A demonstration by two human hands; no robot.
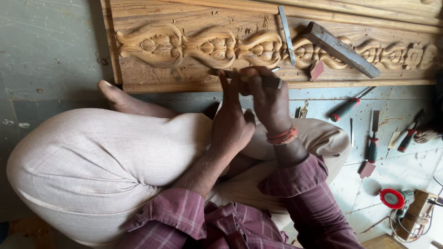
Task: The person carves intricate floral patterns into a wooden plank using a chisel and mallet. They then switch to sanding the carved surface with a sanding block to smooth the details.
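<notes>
Both hands meet at the near edge of the carved wooden panel (277, 46): left hand (233, 122) and right hand (267, 99) clamped together on a chisel (272, 83). Spare chisels (373, 138) lie right.

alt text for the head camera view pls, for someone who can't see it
Seen from above, a seated person's left hand and right hand together hold a slim metal tool at the edge of a carved wooden panel. Chisels lie on the floor to the right, and a wooden block rests on the panel.
</notes>
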